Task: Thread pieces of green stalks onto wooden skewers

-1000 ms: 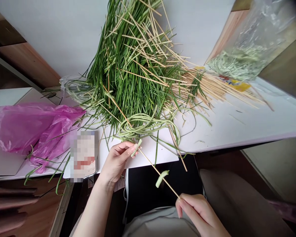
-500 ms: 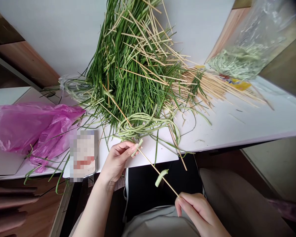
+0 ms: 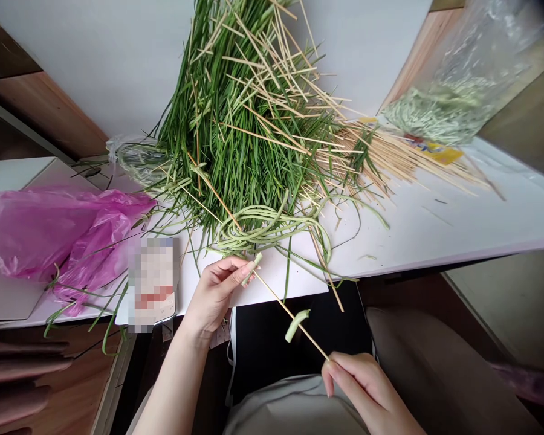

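My right hand point(image 3: 360, 383) is closed around the lower end of a thin bamboo skewer point(image 3: 315, 343), low in front of my lap. One short piece of pale green long bean point(image 3: 297, 325) is threaded crosswise partway along it. At the skewer's upper end, my left hand point(image 3: 222, 287) pinches a second bean piece point(image 3: 252, 269) between thumb and fingers. The skewer's tip meets that piece; whether it has gone through is hidden. Just beyond my left hand, a loose coil of long pale green beans point(image 3: 263, 226) lies at the table's front.
A large heap of green chives point(image 3: 249, 163) fills the middle, with many bamboo skewers point(image 3: 394, 160) on and beside it. A pink plastic bag point(image 3: 68, 232) and a blurred phone point(image 3: 152, 287) lie left. A clear bag of pale green strips point(image 3: 439, 112) stands right on the white table point(image 3: 480, 223).
Almost nothing differs. Both hands, the skewer and the bean pieces keep their places; the view has shifted very slightly.
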`<state>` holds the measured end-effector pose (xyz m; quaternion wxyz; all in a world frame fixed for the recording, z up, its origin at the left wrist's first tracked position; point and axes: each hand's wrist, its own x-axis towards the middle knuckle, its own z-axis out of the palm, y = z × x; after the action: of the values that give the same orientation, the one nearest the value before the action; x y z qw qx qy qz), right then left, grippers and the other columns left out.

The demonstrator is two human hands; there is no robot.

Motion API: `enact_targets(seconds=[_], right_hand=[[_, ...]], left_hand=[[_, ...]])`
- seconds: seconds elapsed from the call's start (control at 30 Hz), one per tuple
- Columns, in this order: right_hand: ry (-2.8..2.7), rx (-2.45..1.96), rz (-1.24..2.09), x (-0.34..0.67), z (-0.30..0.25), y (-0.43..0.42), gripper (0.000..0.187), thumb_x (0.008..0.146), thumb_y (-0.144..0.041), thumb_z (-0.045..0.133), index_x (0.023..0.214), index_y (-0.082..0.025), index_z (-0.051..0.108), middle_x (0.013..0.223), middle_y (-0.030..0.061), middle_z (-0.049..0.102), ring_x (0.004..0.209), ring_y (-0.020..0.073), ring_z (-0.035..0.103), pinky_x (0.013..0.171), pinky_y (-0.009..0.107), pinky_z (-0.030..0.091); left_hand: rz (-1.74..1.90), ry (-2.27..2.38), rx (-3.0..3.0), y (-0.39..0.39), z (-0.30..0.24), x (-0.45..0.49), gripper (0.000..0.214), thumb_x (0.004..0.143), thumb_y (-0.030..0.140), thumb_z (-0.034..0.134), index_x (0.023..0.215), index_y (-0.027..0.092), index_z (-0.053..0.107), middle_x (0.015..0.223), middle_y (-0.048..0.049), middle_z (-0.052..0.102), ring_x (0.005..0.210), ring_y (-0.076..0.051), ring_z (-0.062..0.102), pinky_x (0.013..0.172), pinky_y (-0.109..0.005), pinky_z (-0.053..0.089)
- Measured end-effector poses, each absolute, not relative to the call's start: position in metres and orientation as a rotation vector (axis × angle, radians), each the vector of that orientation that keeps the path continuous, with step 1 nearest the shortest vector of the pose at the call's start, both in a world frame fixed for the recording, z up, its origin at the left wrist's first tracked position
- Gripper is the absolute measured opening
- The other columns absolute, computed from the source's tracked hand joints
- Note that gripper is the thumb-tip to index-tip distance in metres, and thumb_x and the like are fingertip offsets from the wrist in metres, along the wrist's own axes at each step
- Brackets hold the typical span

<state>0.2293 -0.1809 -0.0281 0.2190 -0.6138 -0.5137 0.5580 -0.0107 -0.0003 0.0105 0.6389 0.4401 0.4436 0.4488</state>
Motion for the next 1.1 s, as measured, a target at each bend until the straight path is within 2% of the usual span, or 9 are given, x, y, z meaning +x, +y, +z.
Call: enact_targets(seconds=[0.53,0.83,1.1], right_hand=[[-1.398,-1.658,1.450,0.2272,-0.0230,-0.1762,0.056,0.109,-0.058,0.039,0.072,-0.022,0.061,0.069,-0.0008,0.054,0.070,0.0187,0.051,0.071,0.028,0.042],[-1.390,-1.681,1.463,0.2275,-0.0268,-0.1781,0.058,0.109,-0.061,0.038,0.072,-0.022,0.062,0.068,-0.0010,0.053,0.069,0.0186,0.050,0.069,0.028,0.042],[-1.341,-1.670,1.534,0.2239,-0.0248,-0.1764,0.059,0.107,-0.064,0.039,0.070,-0.023,0.060,0.069,-0.0008,0.056,0.071,0.0191,0.052,0.069,0.028,0.041]], left_hand=[[1.031,1.040,1.008,0.0009,0.0096,-0.0094,0.032,0.064,0.044,0.098,0.072,0.018,0.082,0.065,0.0002,0.067,0.065,-0.011,0.054,0.068,-0.024,0.045],[1.013,1.066,1.006,0.0001,0.0091,-0.0089,0.031,0.062,0.044,0.099,0.070,0.019,0.082,0.066,-0.0010,0.069,0.067,-0.012,0.057,0.072,-0.026,0.046],[0.985,1.061,0.966,-0.0038,0.0111,-0.0038,0.033,0.062,0.045,0.099,0.070,0.018,0.082,0.064,-0.0004,0.067,0.064,-0.011,0.053,0.068,-0.024,0.044]])
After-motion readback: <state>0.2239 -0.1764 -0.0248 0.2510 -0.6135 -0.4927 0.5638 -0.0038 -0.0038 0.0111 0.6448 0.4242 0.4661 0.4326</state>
